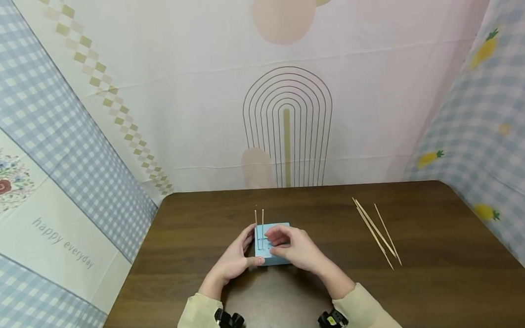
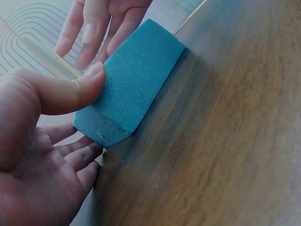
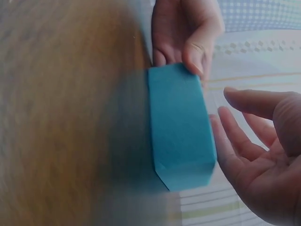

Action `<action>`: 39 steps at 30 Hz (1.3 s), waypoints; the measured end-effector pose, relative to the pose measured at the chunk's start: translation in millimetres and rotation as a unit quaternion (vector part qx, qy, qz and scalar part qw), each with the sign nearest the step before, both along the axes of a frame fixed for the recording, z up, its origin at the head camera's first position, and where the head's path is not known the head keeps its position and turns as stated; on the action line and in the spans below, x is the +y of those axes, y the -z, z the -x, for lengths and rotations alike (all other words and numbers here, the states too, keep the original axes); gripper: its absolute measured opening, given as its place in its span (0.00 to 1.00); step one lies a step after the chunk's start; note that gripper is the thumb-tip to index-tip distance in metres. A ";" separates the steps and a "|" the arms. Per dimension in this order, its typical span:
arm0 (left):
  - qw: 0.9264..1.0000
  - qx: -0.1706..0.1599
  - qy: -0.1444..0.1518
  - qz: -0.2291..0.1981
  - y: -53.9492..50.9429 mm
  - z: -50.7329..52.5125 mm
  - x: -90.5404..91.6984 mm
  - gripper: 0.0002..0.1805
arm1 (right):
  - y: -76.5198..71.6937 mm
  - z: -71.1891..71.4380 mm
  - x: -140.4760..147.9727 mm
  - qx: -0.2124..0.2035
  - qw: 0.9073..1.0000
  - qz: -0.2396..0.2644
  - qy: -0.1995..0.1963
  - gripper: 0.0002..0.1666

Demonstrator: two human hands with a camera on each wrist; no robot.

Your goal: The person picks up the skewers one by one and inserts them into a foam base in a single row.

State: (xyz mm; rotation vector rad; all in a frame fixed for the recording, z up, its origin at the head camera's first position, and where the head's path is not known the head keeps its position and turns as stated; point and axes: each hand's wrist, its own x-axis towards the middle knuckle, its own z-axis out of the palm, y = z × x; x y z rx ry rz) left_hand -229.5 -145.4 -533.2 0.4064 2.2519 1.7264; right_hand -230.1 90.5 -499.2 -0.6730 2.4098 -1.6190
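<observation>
A light blue block (image 1: 274, 261), foam-like in its surface, sits on the table. Two thin wooden sticks (image 1: 263, 218) stand upright in its left part. My left hand (image 1: 232, 260) grips the block's left end, the thumb (image 2: 89, 84) on the near top edge and the fingers around the side and back. Over the right part of the block hovers my right hand (image 1: 299, 249), its thumb and fingers bent loosely and apart. In the right wrist view nothing shows between that thumb and those fingers (image 3: 240, 136). The block hides the lower ends of the sticks.
Several loose wooden sticks (image 1: 375, 230) lie on the brown table (image 1: 433, 284) to the right of the block. A white patterned cloth (image 1: 197, 113) hangs behind the table. Checked cloths hang at the left and right sides.
</observation>
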 end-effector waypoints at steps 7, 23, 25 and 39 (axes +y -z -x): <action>1.000 -0.007 -0.002 0.007 3.6 0.6 4.6 0.56 | -7.0 4.6 38.5 0.028 0.999 0.001 0.015 0.16; 1.000 -0.002 -0.009 0.024 2.8 -3.6 4.0 0.56 | -11.2 14.8 164.1 0.028 0.988 -0.063 0.140 0.18; 1.000 0.000 -0.009 0.024 2.1 -3.4 3.5 0.56 | -13.9 15.9 173.3 0.031 0.986 -0.074 0.149 0.18; 1.000 0.006 -0.010 0.026 -0.5 -2.1 0.6 0.56 | -16.5 18.5 209.7 0.020 0.981 -0.120 0.153 0.22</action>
